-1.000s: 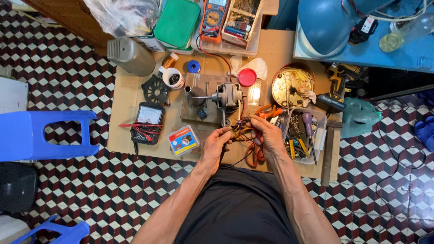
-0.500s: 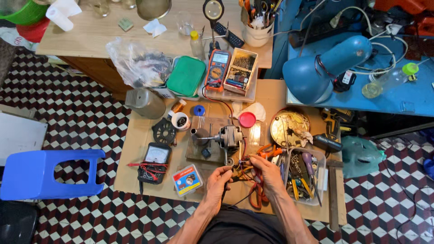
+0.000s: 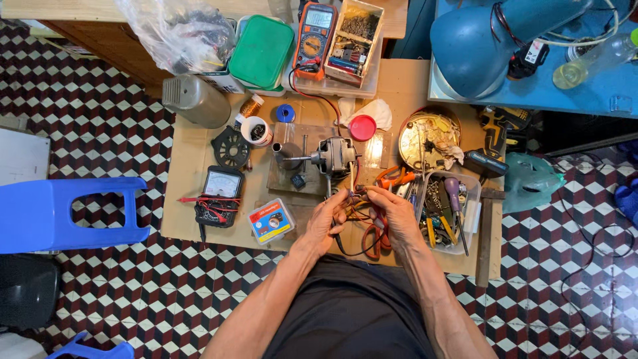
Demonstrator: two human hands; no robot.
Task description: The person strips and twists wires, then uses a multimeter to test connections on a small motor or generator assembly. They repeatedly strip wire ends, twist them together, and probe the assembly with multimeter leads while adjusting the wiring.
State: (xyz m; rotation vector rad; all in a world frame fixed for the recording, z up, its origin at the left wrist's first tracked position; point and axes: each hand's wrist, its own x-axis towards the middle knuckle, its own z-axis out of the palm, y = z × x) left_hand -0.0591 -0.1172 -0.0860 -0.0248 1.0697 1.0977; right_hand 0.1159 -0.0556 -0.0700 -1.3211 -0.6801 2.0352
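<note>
A small electric motor (image 3: 334,158) with a shaft lies on a grey board over a cardboard sheet (image 3: 193,219) on the floor. A bundle of thin coloured wires (image 3: 357,207) trails from it toward me. My left hand (image 3: 327,221) pinches these wires from the left and also holds a thin probe. My right hand (image 3: 394,214) grips the same wires from the right. Both hands sit just in front of the motor, close together.
Black analog meter (image 3: 219,193) and a small box (image 3: 270,221) at left. Orange multimeter (image 3: 315,40), green lid (image 3: 262,50) and parts box (image 3: 352,40) behind. Clear tool tray (image 3: 446,213), round tin (image 3: 428,135), orange pliers (image 3: 392,178) right. Blue stool (image 3: 60,213) far left.
The camera view has shifted and now looks more closely at the work area. Both hands stay on the wires in front of the motor, with only slight finger movement.
</note>
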